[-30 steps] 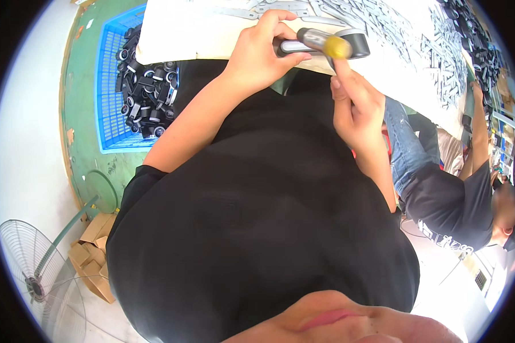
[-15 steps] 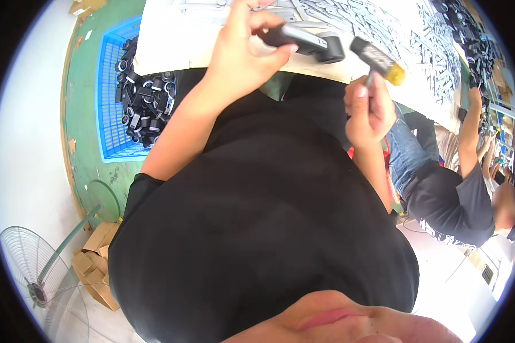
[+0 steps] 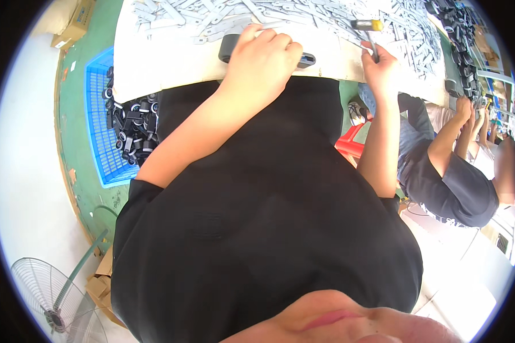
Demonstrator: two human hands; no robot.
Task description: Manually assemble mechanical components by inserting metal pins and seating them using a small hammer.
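My left hand [image 3: 262, 64] is closed over a black part [image 3: 229, 48] at the table's front edge. The part's thick rounded end sticks out left of the fingers, and its slotted other end shows to their right; the palm hides its middle. To the right, my right hand [image 3: 382, 70] grips the thin handle of a small mallet [image 3: 360, 24]. Its head is black with a yellow end and hangs above grey metal strips [image 3: 320, 12] spread over the table. The mallet is apart from the black part.
A pale-covered table [image 3: 166, 64] spans the top. At left, a blue crate [image 3: 99, 114] holds many black wheeled parts [image 3: 134, 123]. A fan [image 3: 54, 320] and cardboard boxes [image 3: 100, 286] stand lower left. A red stool [image 3: 349, 147] and a co-worker [image 3: 455, 183] are at right.
My left hand has rolled over the black part, bringing the back of the hand up and the rounded end to the left. My right hand has carried the mallet farther out over the table.
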